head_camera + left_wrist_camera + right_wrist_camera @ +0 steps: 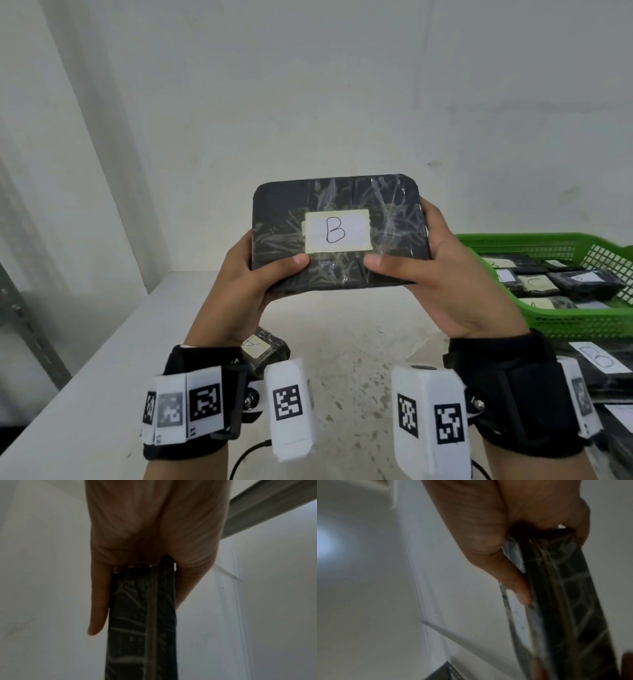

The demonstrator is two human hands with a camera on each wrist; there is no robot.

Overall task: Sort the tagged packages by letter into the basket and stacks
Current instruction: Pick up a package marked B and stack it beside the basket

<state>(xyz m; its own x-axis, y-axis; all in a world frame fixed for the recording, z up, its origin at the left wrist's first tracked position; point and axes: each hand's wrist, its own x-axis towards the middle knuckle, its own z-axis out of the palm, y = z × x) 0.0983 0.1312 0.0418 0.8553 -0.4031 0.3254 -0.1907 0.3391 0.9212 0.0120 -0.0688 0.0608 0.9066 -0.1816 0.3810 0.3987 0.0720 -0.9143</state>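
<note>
A black plastic-wrapped package [342, 202] with a white tag reading B is held up in front of the wall, tag facing me. My left hand [255, 274] grips its lower left edge, thumb on the front. My right hand [421, 270] grips its right side, thumb on the front below the tag. In the left wrist view the package [142, 622] shows edge-on between thumb and fingers [98, 601]; the right wrist view shows the same package [565, 601] edge-on. A green basket [561, 322] at the right holds several tagged packages.
A package tagged A [265, 349] lies on the white table [346, 346] under my left wrist. Another package tagged B [601, 363] lies at the right, in front of the basket, atop more packages. A grey metal rack upright [20, 318] stands at the left.
</note>
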